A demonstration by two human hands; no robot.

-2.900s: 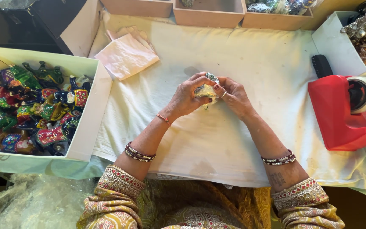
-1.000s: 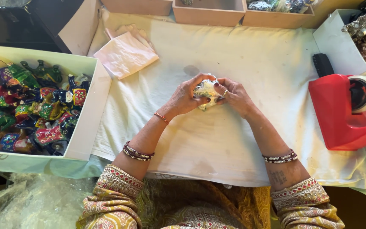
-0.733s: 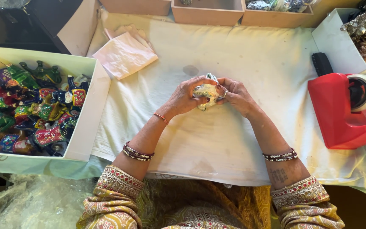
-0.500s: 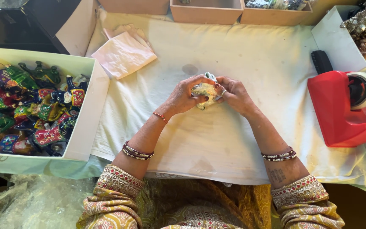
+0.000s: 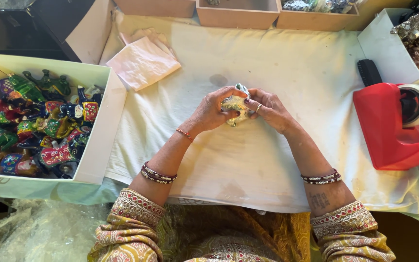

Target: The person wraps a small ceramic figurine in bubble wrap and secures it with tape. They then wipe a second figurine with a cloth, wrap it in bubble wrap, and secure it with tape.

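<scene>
Centrally noted: small lumpy figurine (image 5: 234,103), pale yellow with green flecks, partly wrapped in thin crinkled film. At left of frame, white cardboard box (image 5: 104,127) of glossy, brightly painted animal figurines (image 5: 40,125). Upper left, soft pink tissue sheets (image 5: 142,62). At right, hard red tape dispenser (image 5: 389,127). Underneath, creased, faintly stained cream cloth (image 5: 277,63). Pinched between left hand (image 5: 210,110) and right hand (image 5: 270,109), fingertips curled shut around wrapped figurine, raised just above cloth.

You sit at a craft packing workshop: cloth-covered surface (image 5: 267,160), box of painted figurines (image 5: 35,121), red tape dispenser (image 5: 389,126), wrapping paper sheets (image 5: 141,60).
</scene>
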